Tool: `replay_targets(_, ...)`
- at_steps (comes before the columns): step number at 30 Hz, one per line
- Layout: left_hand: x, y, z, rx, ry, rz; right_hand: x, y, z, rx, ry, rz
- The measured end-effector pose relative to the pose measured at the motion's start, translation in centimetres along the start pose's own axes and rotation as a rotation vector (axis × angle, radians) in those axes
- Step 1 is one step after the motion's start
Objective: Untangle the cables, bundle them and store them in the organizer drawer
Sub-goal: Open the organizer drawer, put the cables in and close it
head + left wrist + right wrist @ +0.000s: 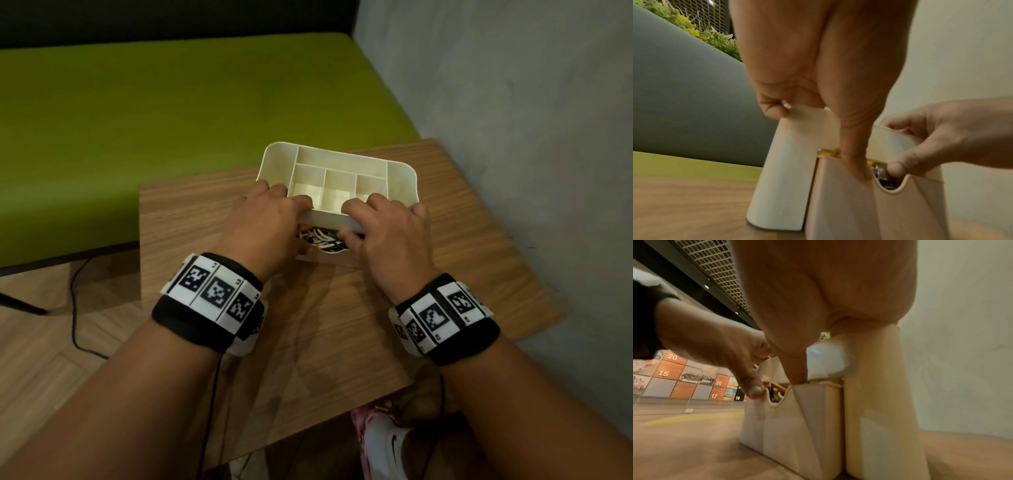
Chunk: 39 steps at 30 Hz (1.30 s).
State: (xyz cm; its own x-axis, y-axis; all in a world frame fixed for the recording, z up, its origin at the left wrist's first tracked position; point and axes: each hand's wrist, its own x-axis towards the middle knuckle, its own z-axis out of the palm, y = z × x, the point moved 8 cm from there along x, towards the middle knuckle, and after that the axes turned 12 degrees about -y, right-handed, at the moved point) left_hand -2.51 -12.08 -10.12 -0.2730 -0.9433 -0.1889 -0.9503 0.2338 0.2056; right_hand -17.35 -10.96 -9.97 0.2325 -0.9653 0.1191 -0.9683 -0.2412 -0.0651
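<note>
A cream organizer [401, 178] with open top compartments stands on the wooden table. Its drawer [330, 257] sticks out a little at the front, with black and white cables [323, 238] lying inside. My left hand [272, 214] curls its fingers over the front top rim, and the thumb presses the drawer front [849, 211]. My right hand [385, 219] grips the same rim further right. Its thumb sits at the drawer's notch, where the cables [884, 180] show. In the right wrist view both thumbs meet the drawer [787, 426] edge beside the cables [774, 394].
The table [342, 325] is small, and its right corner meets a grey wall [513, 102]. A green bench [171, 120] runs behind and to the left. A thin black cord [73, 308] trails on the floor at left. A white shoe [387, 442] shows below the table's near edge.
</note>
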Motion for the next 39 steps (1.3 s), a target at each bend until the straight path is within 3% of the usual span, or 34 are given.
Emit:
replay_targets(5, 0.1, -0.1, -0.4, -0.016, 0.081, -0.037, -0.3, 0.1, 0.0, -0.046, -0.140, -0.012)
replay_targets(10, 0.3, -0.1, -0.4, -0.031, 0.042, -0.039, 0.0, 0.3, -1.0, -0.054, -0.103, 0.012)
replay_targets(14, 0.3, -0.4, -0.4, -0.060, -0.046, 0.037, 0.1, 0.2, 0.2, -0.015, -0.117, -0.023)
replay_targets(19, 0.4, -0.5, -0.4, -0.016, -0.017, 0.026, 0.5, 0.5, 0.4, 0.057, -0.155, -0.010)
replay_targets(27, -0.1, 0.2, -0.5, 0.027, 0.085, -0.058, -0.3, -1.0, -0.6, 0.004, 0.116, -0.001)
replay_targets(31, 0.0, -0.2, -0.5, 0.037, 0.012, -0.033, 0.3, -0.1, -0.5, 0.089, 0.041, -0.046)
replay_targets(34, 0.1, -0.6, -0.3, 0.047, -0.010, -0.040, 0.5, 1.0, -0.2, 0.185, -0.139, -0.015)
replay_targets(39, 0.2, -0.5, 0.1, 0.032, 0.005, -0.038, 0.7, 1.6, -0.6, 0.000, -0.200, -0.019)
